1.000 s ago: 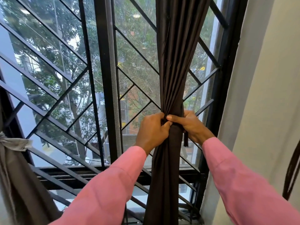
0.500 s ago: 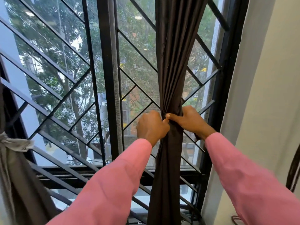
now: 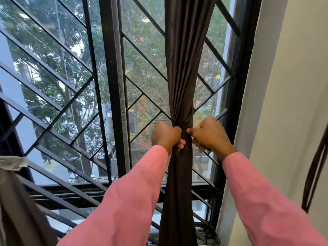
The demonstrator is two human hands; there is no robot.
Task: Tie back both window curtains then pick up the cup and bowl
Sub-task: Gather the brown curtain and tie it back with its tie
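Observation:
A dark brown curtain (image 3: 184, 71) hangs gathered into a narrow bundle in front of the right window pane. My left hand (image 3: 166, 136) grips the bundle from the left at its pinched waist. My right hand (image 3: 209, 135) grips it from the right at the same height, thumb pointing at the fabric. Whatever tie lies between the fists is hidden by the fingers. At the lower left edge a second curtain (image 3: 12, 201) hangs bunched, with a pale grey tie (image 3: 13, 162) round it. No cup or bowl is in view.
Black diagonal window bars (image 3: 113, 86) stand right behind the curtain, with trees outside. A cream wall (image 3: 287, 103) rises on the right, and a dark cable (image 3: 317, 167) hangs along it. The black sill (image 3: 71, 190) runs below.
Both hands have drawn slightly apart and closed into tighter fists at the curtain's waist. The right thumb no longer lies across the fabric. The view has shifted a little.

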